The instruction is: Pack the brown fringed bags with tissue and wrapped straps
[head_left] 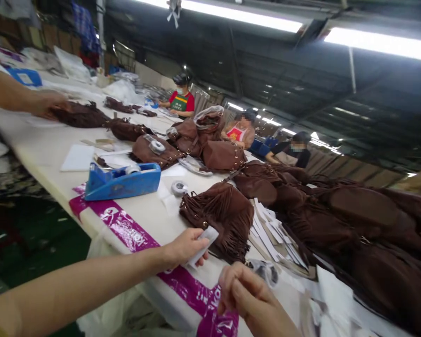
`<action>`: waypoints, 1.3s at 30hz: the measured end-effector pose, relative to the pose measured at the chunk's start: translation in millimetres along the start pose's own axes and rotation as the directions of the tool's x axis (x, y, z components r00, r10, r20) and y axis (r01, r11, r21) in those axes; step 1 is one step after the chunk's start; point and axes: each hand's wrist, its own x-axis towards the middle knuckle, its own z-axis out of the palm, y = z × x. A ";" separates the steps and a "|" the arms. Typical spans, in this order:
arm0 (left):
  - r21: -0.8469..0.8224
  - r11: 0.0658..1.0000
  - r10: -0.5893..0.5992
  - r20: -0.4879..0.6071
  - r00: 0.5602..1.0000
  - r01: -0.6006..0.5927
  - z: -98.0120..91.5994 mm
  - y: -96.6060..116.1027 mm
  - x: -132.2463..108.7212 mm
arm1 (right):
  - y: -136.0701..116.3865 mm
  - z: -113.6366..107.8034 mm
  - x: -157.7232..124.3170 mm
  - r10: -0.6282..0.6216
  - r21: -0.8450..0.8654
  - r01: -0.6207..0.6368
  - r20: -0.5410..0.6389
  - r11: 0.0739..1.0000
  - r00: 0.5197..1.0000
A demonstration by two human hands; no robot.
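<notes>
My left hand (188, 245) is closed on a small folded piece of whitish, translucent wrapping (204, 243), held between thumb and fingers above the table's front edge. Just beyond it lies a brown fringed bag (221, 213) with gold-coloured rings. My right hand (247, 292) hovers at the lower right, apart from the left one, its fingers curled and the thumb near the fingertips. Whether anything sits between those fingertips is too small to tell. A roll of tape (178, 188) rests beside the fringed bag.
A blue tape dispenser (123, 181) stands on the white table (42, 152), near purple tape (126, 229) along the edge. Brown bags (337, 224) pile up at right beside paper strips (272, 231). Another person's hand (51, 104) touches a bag at left. Several people work farther back.
</notes>
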 end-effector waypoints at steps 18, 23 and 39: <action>0.002 1.000 0.024 0.097 0.995 -0.024 -8.1 -4.1 2.3 | 17.5 -5.1 66.5 0.181 -0.063 -0.196 -0.199 0.979 0.963; 0.076 0.994 0.073 0.100 0.992 -0.081 -8.4 -1.1 0.1 | 19.7 -3.7 78.4 0.163 -0.186 -0.228 -0.310 0.956 0.937; -0.023 0.999 0.035 0.102 0.994 -0.032 -12.1 -1.2 5.2 | 30.5 8.0 88.1 0.056 -0.357 -0.263 -0.497 0.896 0.866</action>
